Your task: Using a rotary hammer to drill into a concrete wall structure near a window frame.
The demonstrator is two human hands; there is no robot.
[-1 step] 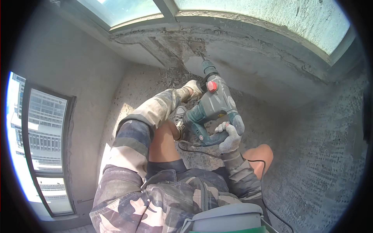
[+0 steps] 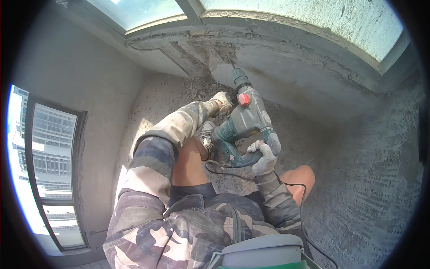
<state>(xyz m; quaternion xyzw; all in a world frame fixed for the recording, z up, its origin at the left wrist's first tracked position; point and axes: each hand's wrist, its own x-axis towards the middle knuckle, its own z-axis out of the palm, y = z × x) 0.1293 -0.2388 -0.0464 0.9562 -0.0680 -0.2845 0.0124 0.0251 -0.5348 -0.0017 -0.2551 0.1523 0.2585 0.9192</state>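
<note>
A grey-green hammer drill (image 2: 247,123) with a red knob points up and away from me. Its bit meets the chipped concrete band (image 2: 215,56) under the window sill. My left hand (image 2: 221,102), in a white knit glove, is shut on the side grip near the tool's front. My right hand (image 2: 264,157), also gloved, is wrapped around the rear handle. Both arms wear camouflage sleeves. From the tool, a black cord (image 2: 293,188) runs back past my right knee.
Rubble (image 2: 197,87) lies on the floor at the wall's foot. My sneaker (image 2: 207,133) and bare knees sit below the tool. A tall window (image 2: 49,166) is at the left, rough plaster wall (image 2: 371,170) at the right, and a grey-lidded container (image 2: 264,251) at the bottom edge.
</note>
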